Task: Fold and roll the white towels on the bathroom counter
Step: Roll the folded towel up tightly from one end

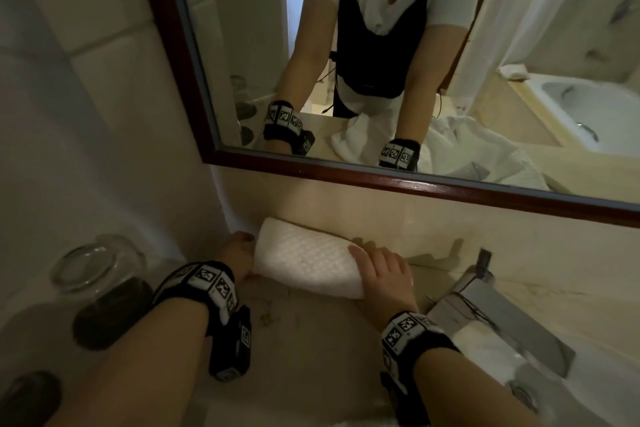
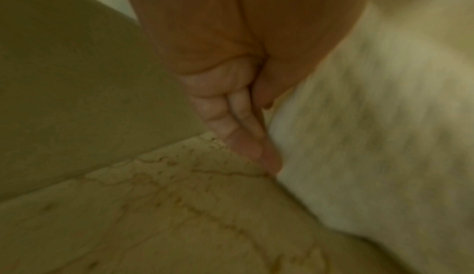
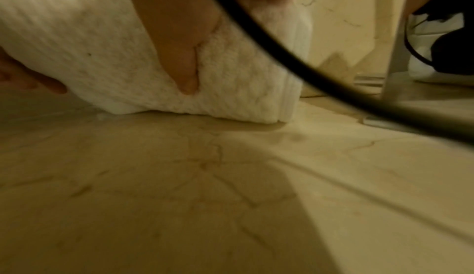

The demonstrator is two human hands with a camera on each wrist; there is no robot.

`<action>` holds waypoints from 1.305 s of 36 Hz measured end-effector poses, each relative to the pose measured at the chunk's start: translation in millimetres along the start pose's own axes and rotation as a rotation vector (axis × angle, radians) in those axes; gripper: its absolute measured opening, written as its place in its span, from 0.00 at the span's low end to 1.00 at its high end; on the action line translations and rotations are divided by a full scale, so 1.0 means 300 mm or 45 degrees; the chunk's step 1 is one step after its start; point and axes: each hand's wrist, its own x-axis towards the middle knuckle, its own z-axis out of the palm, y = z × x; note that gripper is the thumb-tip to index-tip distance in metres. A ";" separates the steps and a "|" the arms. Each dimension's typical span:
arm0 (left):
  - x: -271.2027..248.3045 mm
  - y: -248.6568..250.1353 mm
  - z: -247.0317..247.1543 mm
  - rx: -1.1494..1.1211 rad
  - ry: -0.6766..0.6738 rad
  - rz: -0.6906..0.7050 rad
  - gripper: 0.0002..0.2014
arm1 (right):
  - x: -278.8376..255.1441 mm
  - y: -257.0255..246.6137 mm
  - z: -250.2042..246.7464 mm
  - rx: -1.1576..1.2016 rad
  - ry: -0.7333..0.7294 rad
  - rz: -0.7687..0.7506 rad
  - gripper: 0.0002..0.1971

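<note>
A rolled white towel [image 1: 304,263] lies on the beige marble counter [image 1: 311,340], close to the backsplash. My left hand [image 1: 239,255] is at the roll's left end. In the left wrist view its fingers [image 2: 231,120] run straight down along the end of the towel [image 2: 372,116] to the counter. My right hand [image 1: 381,274] wraps over the right end, fingers curled across the top. In the right wrist view its thumb [image 3: 184,65] digs into the near side of the towel [image 3: 89,45].
Glass jars [image 1: 90,267] with dark lids stand at the left. A metal tissue holder [image 1: 502,315] sits right of the roll. The framed mirror [image 1: 194,55] above reflects loose white towels [image 1: 460,142] behind my arms. A black cable [image 3: 256,29] hangs in front of my right wrist.
</note>
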 end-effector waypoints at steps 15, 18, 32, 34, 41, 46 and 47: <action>-0.013 0.017 0.013 0.149 0.143 0.160 0.31 | 0.012 -0.068 0.000 -0.170 -0.103 -0.156 0.31; -0.039 0.041 0.042 0.660 0.223 0.562 0.26 | 0.003 -0.092 0.001 -0.177 -0.355 -0.066 0.52; -0.116 0.073 0.161 1.386 -0.014 0.565 0.33 | -0.014 -0.041 -0.138 -0.063 -0.580 -0.119 0.36; -0.119 0.077 0.154 1.390 -0.016 0.552 0.34 | -0.010 -0.046 -0.149 -0.026 -0.587 -0.089 0.35; -0.224 0.119 0.158 1.266 0.073 0.581 0.32 | -0.066 -0.037 -0.256 0.012 -0.637 0.034 0.36; -0.342 0.146 0.195 1.240 0.149 0.626 0.31 | -0.143 -0.002 -0.349 0.039 -0.627 0.062 0.37; -0.373 0.153 0.203 1.230 0.148 0.625 0.31 | -0.162 0.006 -0.369 0.045 -0.619 0.057 0.37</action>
